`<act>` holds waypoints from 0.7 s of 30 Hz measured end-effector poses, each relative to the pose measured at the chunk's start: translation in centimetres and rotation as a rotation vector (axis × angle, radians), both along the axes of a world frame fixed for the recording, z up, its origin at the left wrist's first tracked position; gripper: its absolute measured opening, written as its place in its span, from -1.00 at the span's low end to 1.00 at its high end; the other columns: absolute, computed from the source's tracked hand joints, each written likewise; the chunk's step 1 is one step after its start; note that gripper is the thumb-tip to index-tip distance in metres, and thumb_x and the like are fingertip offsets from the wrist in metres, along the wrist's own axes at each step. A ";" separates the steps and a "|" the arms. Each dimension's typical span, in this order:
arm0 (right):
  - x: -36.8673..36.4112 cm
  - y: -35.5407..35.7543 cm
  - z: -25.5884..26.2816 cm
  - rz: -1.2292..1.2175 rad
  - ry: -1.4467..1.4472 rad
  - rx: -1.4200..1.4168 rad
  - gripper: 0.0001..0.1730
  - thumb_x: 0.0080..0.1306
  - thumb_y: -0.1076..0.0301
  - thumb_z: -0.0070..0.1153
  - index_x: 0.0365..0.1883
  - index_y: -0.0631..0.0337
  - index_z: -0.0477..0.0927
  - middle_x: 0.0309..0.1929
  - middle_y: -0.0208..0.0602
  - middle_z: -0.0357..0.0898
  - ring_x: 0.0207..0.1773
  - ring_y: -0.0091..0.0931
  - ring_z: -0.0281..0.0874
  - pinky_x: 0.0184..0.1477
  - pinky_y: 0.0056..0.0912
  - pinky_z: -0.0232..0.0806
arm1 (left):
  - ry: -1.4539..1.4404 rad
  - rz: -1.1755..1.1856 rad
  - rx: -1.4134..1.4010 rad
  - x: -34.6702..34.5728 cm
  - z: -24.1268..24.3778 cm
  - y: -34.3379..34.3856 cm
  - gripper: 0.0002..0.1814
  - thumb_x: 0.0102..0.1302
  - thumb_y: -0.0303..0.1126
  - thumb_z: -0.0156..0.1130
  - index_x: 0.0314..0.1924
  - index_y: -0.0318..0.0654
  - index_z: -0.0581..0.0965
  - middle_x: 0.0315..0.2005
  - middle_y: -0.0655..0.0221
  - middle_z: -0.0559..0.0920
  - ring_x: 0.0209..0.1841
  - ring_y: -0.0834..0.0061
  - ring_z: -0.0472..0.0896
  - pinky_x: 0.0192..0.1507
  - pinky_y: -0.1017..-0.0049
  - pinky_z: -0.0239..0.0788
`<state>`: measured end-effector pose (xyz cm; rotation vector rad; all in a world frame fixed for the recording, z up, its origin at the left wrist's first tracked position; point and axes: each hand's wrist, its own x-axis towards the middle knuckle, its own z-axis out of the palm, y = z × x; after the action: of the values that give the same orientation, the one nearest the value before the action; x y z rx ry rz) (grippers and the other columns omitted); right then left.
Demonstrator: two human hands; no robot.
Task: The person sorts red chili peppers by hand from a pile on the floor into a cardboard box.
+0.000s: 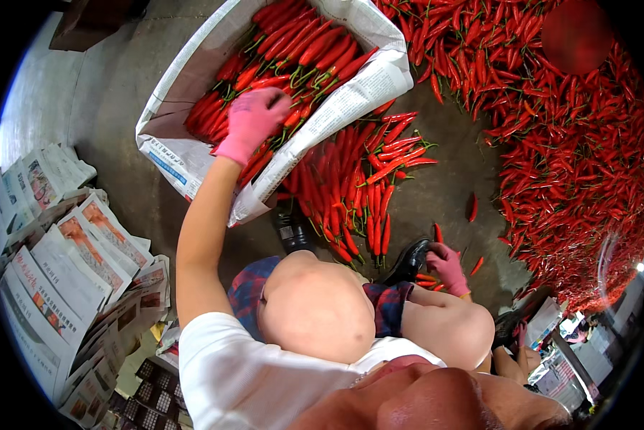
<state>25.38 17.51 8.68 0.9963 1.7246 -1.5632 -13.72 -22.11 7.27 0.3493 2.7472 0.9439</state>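
Note:
My left hand [256,119], in a pink glove, reaches into a container lined with newspaper [362,91]. It rests among red chili peppers [322,48] laid in rows with green stems; whether its fingers grip one is hidden. Beside the container, a loose pile of long red chilies [338,183] lies on the floor near my black shoes. My right hand [448,266], also pink-gloved, is low by the right shoe, with its fingers bent. A few chilies [426,279] lie next to it, and one red chili [438,233] shows just above its fingers; I cannot tell if it holds any.
A large heap of red chilies [569,177] spreads over the floor at the right. Stacks of folded newspapers [58,290] stand at the left, with dark plastic crates [152,387] below them. Part of another person, with a pink glove [520,333], shows at the lower right.

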 end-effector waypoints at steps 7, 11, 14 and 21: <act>-1.2 -3.4 -0.1 -0.011 0.014 -0.117 -0.51 0.30 0.29 0.18 0.16 0.32 0.51 -0.22 -0.47 0.58 -0.22 -0.66 0.45 -0.19 -0.57 0.34 | 0.111 -0.258 -0.291 -2.8 -0.7 2.6 -0.61 0.30 -0.07 0.14 -0.07 -0.16 0.67 -0.11 0.16 0.69 0.05 0.13 0.59 0.13 0.19 0.37; 3.9 0.8 -2.5 -0.205 0.131 -0.389 -0.62 0.31 0.33 0.12 0.06 0.27 0.56 -0.40 -0.49 0.45 -0.37 -0.67 0.37 -0.33 -0.53 0.29 | 0.198 -0.229 -0.046 -1.8 6.2 10.0 -0.65 0.30 -0.32 0.18 0.05 -0.26 0.62 -0.09 0.15 0.69 -0.02 0.15 0.64 0.07 0.32 0.43; 1.1 -0.2 1.1 0.161 0.250 0.136 -0.48 0.27 0.09 0.08 0.05 0.32 0.56 -0.21 -0.15 0.58 -0.17 -0.40 0.50 -0.16 -0.36 0.40 | -0.361 -0.236 -0.004 -0.3 9.5 11.0 -0.57 0.29 -0.43 0.11 0.14 -0.44 0.55 -0.02 0.14 0.70 -0.04 0.29 0.67 0.08 0.39 0.43; 14.9 -3.9 -4.2 -1.119 0.387 -0.181 -0.73 0.22 0.35 0.17 -0.12 0.25 0.61 -0.40 -0.49 0.53 -0.40 -0.68 0.42 -0.39 -0.52 0.33 | 0.270 -0.258 0.122 5.4 14.3 10.0 -0.61 0.49 -0.28 0.10 0.16 -0.41 0.56 0.05 0.15 0.65 -0.01 0.37 0.62 0.07 0.42 0.47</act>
<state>40.27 13.64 4.52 1.8072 1.1951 -2.6717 -8.36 -12.09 21.58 0.8895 2.7872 1.0634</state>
